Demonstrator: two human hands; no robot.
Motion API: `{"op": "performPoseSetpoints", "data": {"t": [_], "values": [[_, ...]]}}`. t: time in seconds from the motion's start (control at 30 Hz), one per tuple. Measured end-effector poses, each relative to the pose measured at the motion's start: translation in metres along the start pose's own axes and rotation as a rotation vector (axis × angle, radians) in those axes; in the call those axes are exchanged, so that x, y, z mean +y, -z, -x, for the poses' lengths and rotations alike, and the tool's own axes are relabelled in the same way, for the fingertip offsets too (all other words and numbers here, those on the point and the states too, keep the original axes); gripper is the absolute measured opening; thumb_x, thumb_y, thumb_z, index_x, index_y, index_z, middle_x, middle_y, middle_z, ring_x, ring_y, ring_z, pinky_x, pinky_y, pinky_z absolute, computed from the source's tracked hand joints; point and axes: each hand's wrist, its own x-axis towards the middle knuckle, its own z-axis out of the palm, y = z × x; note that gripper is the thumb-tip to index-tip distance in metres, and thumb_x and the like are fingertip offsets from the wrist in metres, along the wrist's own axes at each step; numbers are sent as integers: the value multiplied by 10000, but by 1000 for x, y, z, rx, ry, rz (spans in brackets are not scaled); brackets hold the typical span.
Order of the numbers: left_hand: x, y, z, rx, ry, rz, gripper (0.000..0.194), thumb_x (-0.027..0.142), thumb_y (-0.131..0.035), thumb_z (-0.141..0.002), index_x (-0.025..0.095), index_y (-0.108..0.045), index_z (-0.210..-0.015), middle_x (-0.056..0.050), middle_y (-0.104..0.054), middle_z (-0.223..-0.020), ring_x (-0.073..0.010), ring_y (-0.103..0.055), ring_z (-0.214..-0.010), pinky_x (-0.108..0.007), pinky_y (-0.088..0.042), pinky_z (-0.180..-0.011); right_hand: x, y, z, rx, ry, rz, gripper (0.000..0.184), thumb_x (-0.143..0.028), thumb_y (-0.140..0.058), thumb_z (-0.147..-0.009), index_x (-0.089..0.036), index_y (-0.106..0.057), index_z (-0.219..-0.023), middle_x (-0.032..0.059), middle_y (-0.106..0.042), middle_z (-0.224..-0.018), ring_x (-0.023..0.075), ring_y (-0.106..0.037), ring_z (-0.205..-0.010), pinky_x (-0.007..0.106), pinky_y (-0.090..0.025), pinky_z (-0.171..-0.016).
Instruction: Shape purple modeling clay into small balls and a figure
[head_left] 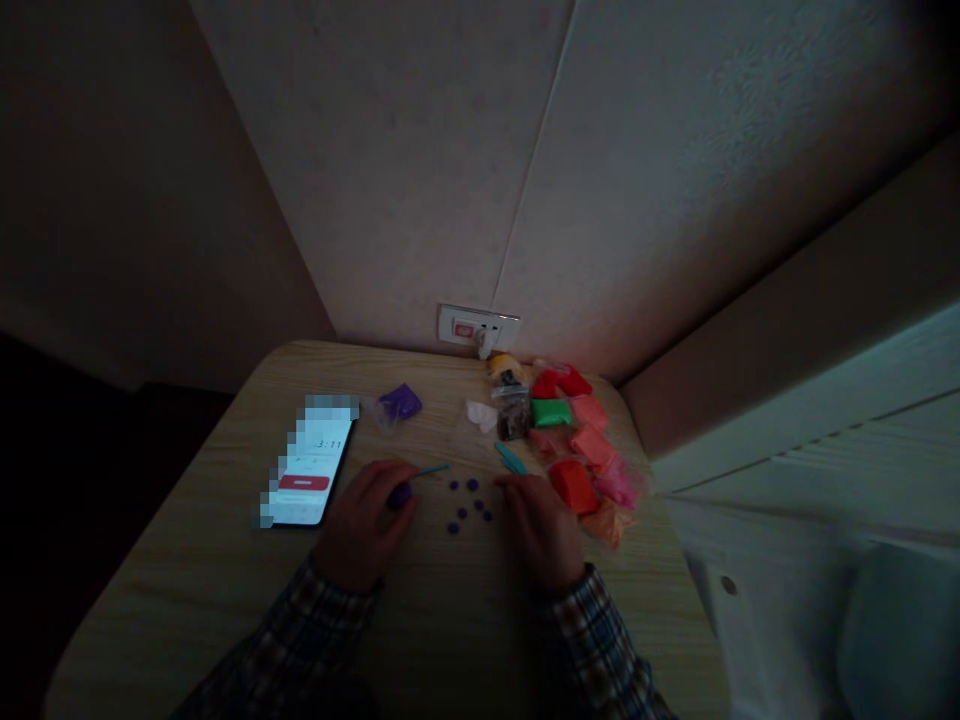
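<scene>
A lump of purple clay [400, 496] sits in the fingers of my left hand [360, 525], which is closed around it. A thin blue stick [433, 469] juts out by the left fingertips; whether it is held or lies on the table I cannot tell. Several small purple clay pieces [478, 505] are scattered on the wood between my hands. My right hand [544, 530] rests to the right of them, fingers curled and pressed together, and what they may hold is too dark to make out. Just beyond its knuckles is a teal modelling tool [510, 458].
A lit phone [309, 465] lies left of my left hand. Behind is an opened purple clay packet [400, 402]. White clay [481, 416], a green packet [551, 412], and several red and pink packets [592, 447] crowd the right side. A wall socket [478, 328] borders the wooden table [442, 620].
</scene>
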Motion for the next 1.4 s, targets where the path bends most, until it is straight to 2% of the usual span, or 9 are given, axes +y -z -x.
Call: {"op": "performPoseSetpoints", "data": {"t": [0.13, 0.27, 0.33, 0.53, 0.73, 0.97, 1.13, 1.3, 1.4], "values": [[0, -1, 0, -22, -14, 38, 162, 166, -490, -802, 192, -605, -914, -47, -640, -903, -156, -615, -847, -288, -525, -788, 0, -1, -1, 12, 4, 23, 123, -223, -472, -834, -184, -587, -853, 55, -614, -776, 186, -582, -745, 315, -493, -665], [-1, -1, 2, -33, -28, 62, 172, 195, -478, -828, 188, -611, -935, -44, -647, -933, -152, -622, -862, -277, -526, -796, 1, -3, 0, 3, 38, 76, 173, -181, -448, -843, -181, -583, -951, 72, -636, -874, 198, -579, -852, 349, -477, -761], [-1, 0, 2, -35, -24, 46, 183, 217, -493, -827, 177, -606, -965, -44, -658, -931, -157, -630, -853, -271, -529, -790, 1, -3, 0, -11, 50, 91, 163, -189, -445, -852, -184, -591, -923, 65, -642, -858, 198, -579, -846, 356, -465, -776], [0, 3, 2, 2, -18, 35, 184, 270, -492, -834, 209, -597, -972, -23, -687, -900, -150, -653, -814, -258, -539, -748, 1, -2, 0, -2, 7, 65, 126, -205, -457, -837, -175, -571, -880, 61, -612, -816, 191, -569, -782, 327, -466, -705], [0, 2, 5, -73, 104, 58, 216, 303, -503, -828, 191, -572, -999, -20, -686, -901, -106, -637, -624, -213, -535, -632, 0, -2, 0, -46, 28, 127, 187, -194, -424, -865, -178, -609, -856, 58, -608, -792, 191, -546, -791, 337, -425, -755], [1, 2, 1, -97, 0, 99, 225, 262, -461, -843, 176, -604, -993, -43, -669, -958, -156, -624, -875, -248, -514, -785, 1, -5, 1, -108, -10, 182, 150, -160, -485, -831, -184, -612, -907, 57, -579, -862, 194, -515, -836, 337, -381, -767], [2, 1, 2, -107, 58, 117, 222, 253, -474, -835, 161, -584, -1004, -49, -660, -897, -123, -605, -693, -228, -519, -661, -1, -6, 1, -108, 5, 183, 198, -110, -510, -790, -197, -591, -949, 49, -586, -902, 201, -510, -887, 362, -339, -811], [1, 0, 1, -104, -8, 169, 208, 234, -467, -837, 192, -615, -977, -52, -651, -959, -157, -598, -893, -263, -505, -781, -2, -4, 1, -108, -9, 158, 219, -120, -510, -780, -197, -585, -971, 47, -576, -908, 202, -517, -868, 358, -341, -776], [3, 2, -1, -111, -18, 221, 222, 222, -473, -836, 199, -624, -997, -49, -652, -943, -149, -603, -876, -262, -499, -793, -5, -1, 0, -40, 20, 114, 195, -140, -488, -804, -192, -579, -968, 42, -564, -860, 194, -516, -819, 348, -353, -744]]}}
